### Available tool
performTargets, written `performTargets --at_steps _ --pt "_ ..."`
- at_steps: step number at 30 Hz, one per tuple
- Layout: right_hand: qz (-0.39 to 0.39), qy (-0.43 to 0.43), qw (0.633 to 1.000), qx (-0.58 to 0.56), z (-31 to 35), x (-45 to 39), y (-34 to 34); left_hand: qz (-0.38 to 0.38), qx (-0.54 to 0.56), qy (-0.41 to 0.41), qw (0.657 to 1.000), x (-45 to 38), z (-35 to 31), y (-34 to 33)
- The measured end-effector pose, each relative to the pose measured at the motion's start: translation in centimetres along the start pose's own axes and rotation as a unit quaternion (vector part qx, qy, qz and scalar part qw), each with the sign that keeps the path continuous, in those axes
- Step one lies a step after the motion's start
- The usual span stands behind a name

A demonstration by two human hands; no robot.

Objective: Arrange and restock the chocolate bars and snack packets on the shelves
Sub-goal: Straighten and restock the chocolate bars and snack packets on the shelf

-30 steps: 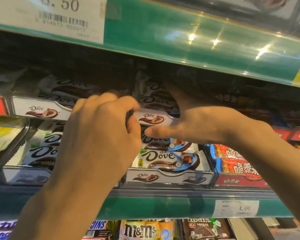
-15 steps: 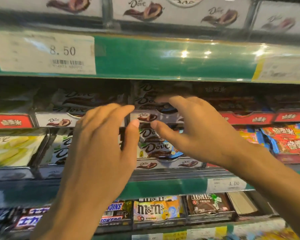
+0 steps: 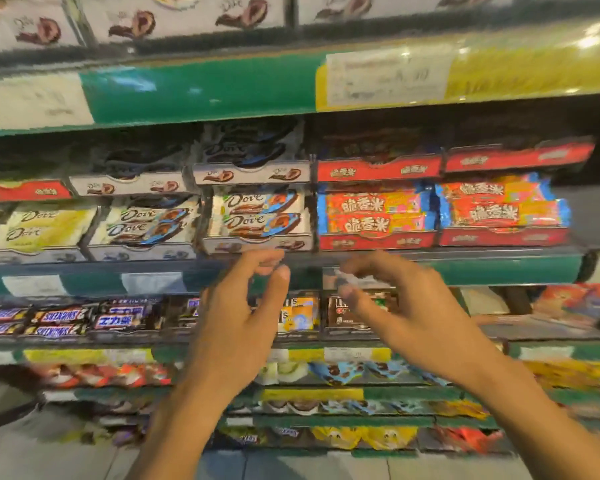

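Green shelf-edge strips (image 3: 201, 91) run across every level, and there's a yellow stretch (image 3: 534, 69) up top on the right. White price labels (image 3: 388, 79) are tucked into them, too blurry to read. Grey floor (image 3: 42, 455) shows at the bottom left.

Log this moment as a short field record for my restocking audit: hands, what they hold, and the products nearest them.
left hand: empty, fingers loosely curled, in front of the shelf edge
right hand: empty, fingers loosely curled, beside the left, not touching it
nearest tray above: Dove chocolate bars stacked in a white display tray
right of it: red and orange rice-crisp bars in a red tray
shelf behind hands: Snickers bars at left, M&M's packets partly hidden
image: motion-blurred
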State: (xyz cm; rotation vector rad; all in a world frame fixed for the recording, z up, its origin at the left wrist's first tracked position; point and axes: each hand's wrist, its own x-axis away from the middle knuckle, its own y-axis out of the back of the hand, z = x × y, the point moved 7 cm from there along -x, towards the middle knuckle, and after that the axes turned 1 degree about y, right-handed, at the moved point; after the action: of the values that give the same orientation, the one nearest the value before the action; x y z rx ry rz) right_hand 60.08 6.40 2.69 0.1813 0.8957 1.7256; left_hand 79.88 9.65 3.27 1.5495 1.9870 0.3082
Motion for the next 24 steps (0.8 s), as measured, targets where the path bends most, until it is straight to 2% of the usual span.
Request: performTargets --at_steps 3,7,17,24 --pt "-0.012 -0.052 0.998 -0.026 -4.7 5.1 3.4 0.061 0.05 0.034 0.996 2.4 -2.0 -6.9" --pt "-0.076 -0.109 0.991 -0.034 -10.9 11.6 10.4 0.133 0.08 0.028 0.987 4.1 -6.7 -16.9" --pt "-0.25 -0.222 0.942 0.032 -21.0 24.4 29.9 0.287 0.111 -0.106 0.946 5.4 -24.4 -38.4" --pt "-0.293 -0.323 0.896 0.084 -26.5 31.9 36.2 0.39 0.083 -0.141 0.906 7.1 -29.7 -49.9"
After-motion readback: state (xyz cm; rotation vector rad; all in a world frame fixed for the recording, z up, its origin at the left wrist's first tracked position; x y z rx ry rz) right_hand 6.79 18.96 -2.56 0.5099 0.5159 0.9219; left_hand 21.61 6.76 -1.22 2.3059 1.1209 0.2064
